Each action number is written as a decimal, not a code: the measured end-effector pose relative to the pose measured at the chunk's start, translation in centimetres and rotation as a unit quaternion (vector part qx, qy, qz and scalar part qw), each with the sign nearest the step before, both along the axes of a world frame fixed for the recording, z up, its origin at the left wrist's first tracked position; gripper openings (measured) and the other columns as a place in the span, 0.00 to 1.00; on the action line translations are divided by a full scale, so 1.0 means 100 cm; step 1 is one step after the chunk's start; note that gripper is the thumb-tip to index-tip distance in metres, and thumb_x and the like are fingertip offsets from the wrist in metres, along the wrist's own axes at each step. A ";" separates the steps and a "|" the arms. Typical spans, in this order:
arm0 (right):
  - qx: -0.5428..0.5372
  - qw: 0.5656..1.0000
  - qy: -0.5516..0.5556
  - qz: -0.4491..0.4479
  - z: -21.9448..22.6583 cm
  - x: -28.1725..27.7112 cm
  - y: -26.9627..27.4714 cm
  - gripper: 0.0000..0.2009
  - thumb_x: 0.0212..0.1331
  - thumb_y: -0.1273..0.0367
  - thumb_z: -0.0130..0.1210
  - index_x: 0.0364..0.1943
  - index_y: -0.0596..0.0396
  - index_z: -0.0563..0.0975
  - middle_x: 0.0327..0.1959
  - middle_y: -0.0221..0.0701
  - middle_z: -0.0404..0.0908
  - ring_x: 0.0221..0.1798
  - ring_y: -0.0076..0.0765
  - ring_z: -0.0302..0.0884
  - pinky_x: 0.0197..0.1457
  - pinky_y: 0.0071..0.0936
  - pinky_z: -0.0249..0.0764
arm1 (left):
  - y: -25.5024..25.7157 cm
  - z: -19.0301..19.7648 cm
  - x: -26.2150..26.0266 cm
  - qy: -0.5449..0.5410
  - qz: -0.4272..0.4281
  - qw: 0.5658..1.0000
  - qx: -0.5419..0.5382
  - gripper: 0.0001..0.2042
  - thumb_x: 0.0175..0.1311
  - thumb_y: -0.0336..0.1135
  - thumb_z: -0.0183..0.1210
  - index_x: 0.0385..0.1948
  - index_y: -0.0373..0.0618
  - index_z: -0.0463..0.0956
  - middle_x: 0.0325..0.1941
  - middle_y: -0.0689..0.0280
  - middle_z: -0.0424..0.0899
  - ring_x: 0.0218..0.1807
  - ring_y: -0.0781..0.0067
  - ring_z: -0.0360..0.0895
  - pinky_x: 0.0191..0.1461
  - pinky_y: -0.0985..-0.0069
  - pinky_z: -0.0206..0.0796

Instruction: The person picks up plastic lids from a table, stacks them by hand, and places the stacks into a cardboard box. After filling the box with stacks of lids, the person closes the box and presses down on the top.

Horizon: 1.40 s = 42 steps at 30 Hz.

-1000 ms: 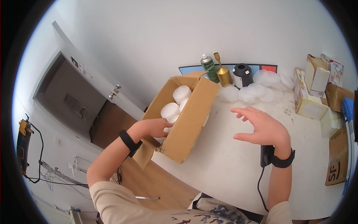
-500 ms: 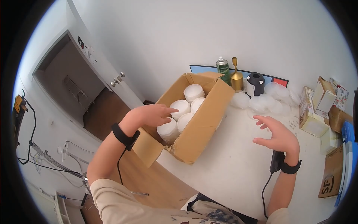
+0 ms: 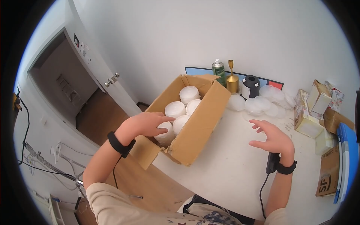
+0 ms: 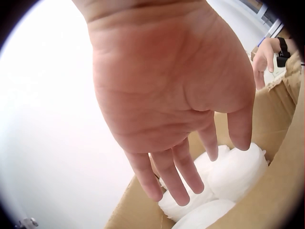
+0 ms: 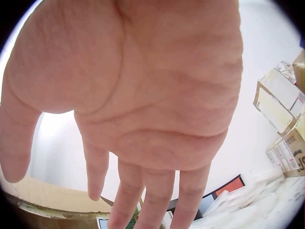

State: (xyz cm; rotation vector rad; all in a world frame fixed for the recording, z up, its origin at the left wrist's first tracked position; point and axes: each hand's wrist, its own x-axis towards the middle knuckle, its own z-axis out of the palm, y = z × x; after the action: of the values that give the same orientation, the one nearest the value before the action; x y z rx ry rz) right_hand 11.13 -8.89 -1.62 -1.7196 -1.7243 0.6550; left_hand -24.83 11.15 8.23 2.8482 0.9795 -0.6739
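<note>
A cardboard box (image 3: pixel 198 133) stands tilted in view at the table's left side, its top flaps apart. Inside it are several round white tubs (image 3: pixel 175 109). My left hand (image 3: pixel 145 124) hovers over the box's near end, fingers extended above the nearest tub (image 3: pixel 165 135), which it partly covers. In the left wrist view the palm and fingers (image 4: pixel 164 174) hold nothing, with white tubs (image 4: pixel 238 171) below. My right hand (image 3: pixel 275 140) is raised over the table right of the box, thumb and fingers spread. Nothing lies against its palm (image 5: pixel 157 86) in the right wrist view.
Clear round lids (image 3: pixel 264 105) lie in a pile at the table's back. Behind them stand a spray can (image 3: pixel 218 71), a gold candlestick (image 3: pixel 232 82) and a black-and-white container (image 3: pixel 250 87). Small cartons (image 3: pixel 307 114) are stacked right. A door (image 3: pixel 101 71) is at the left.
My left hand has come up from among the tubs in the box, its fingers straightening, and the near tub shows more. My right hand stays raised and open; the head view has shifted.
</note>
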 end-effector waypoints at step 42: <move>0.048 0.999 0.009 0.023 -0.004 0.008 -0.005 0.37 0.51 0.53 0.63 0.66 0.50 0.66 0.56 0.42 0.74 0.54 0.46 0.74 0.57 0.36 0.72 | 0.005 -0.121 -0.085 -0.728 0.352 0.535 -0.243 0.20 0.68 0.41 0.56 0.56 0.39 0.70 0.50 0.64 0.81 0.51 0.72 0.79 0.55 0.73 0.70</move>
State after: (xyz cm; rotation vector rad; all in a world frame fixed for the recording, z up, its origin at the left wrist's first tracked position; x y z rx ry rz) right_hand 11.94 -9.40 -2.04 -1.6086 -1.7595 0.5970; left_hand -33.36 11.69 -3.89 1.2668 1.0002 1.1559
